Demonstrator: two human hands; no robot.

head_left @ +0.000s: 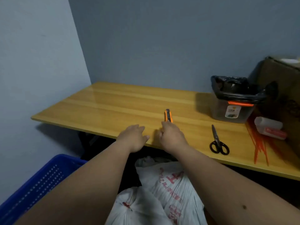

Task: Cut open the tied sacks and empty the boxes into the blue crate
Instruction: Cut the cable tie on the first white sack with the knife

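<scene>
The white sacks (pixel 164 192) carry red printed characters, too blurred to read. The grey bin (pixel 230 109) bears a small label (pixel 232 112) with illegible print and a picture.

A glossy yellow wooden table (pixel 113 108) stands in the corner. On it lie black scissors (pixel 218 142), a grey bin lined with a black bag (pixel 232 101), a cardboard box (pixel 282 82) at the right edge, orange cable ties (pixel 259 143) and what may be a white tape roll (pixel 269 127), too blurred to tell. An orange utility knife (pixel 168 115) is at the table's surface
</scene>
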